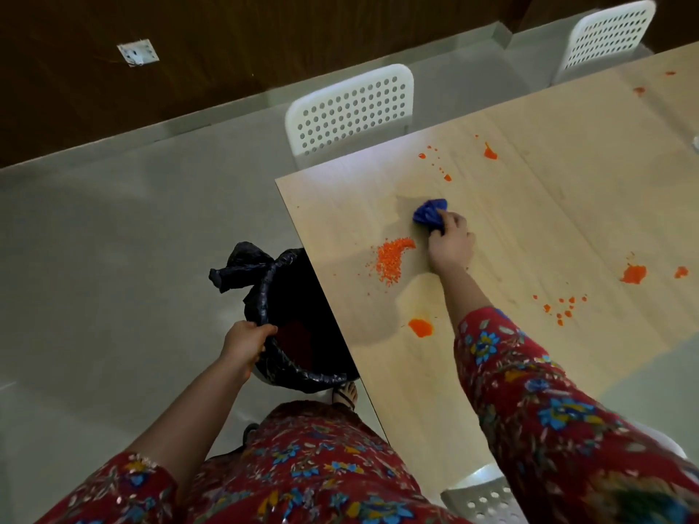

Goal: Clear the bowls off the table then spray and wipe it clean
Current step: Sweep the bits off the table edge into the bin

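The right hand grips a bunched blue cloth pressed on the table just beyond a heap of orange crumbs, likely to sweep them toward the edge. The left hand curls round the rim of a black-lined bin, held partly under that edge, apparently to catch them. No bowls show on the pale wood, which carries orange smears near the edge and farther right, so clearing seems done and wiping begun; white perforated chairs stand on a grey floor before a dark wood wall.
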